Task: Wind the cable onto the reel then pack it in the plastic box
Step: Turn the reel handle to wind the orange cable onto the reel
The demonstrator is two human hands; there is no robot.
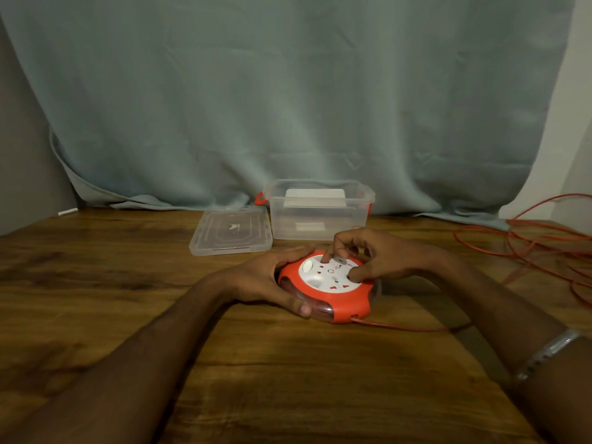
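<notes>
A round red cable reel (347, 304) with a white socket face lies flat on the wooden table (160, 315). My left hand (266, 282) grips the reel's left side, thumb at its front edge. My right hand (374, 254) rests on the white face with curled fingers, pinching a small grey handle there. A red cable (400, 327) leaves the reel's front right and runs to a loose tangle (544, 248) at the table's right. Behind the reel stands the clear plastic box (320, 216), open, with red clips. Its lid (231, 233) lies flat to the box's left.
A pale green curtain (288, 91) hangs behind the table and drapes onto its back edge. A small white stick (68, 211) lies at the far left corner. A bracelet (544, 350) sits on my right forearm.
</notes>
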